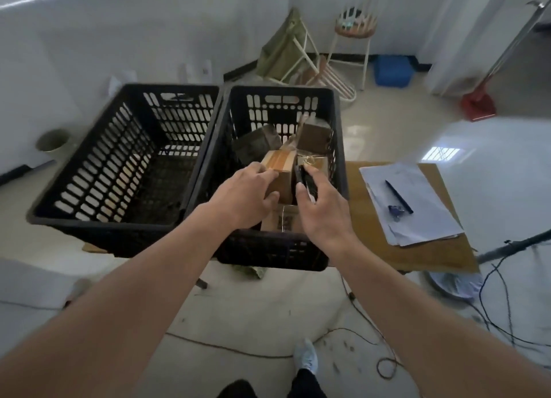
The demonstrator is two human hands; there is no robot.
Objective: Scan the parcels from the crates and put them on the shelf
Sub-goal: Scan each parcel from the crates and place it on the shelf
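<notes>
left hand [244,198] grips taped parcel [278,171] in right crate [338,147] | right hand [320,210] holds scanner [304,178] beside it

Both crates, the left crate [119,165] and the right crate [286,171], are black, their walls pierced by rows of oval slots. The parcel [278,174] under the hands is tan cardboard banded with glossy brown tape; a second parcel [314,135] behind it is darker brown. The scanner [304,180] is black. The tabletop [429,248] is yellowish-brown, the papers [417,213] white, the pen [398,196] black. Farther back stand a blue bin [392,71] and a red dustpan [478,104].
</notes>
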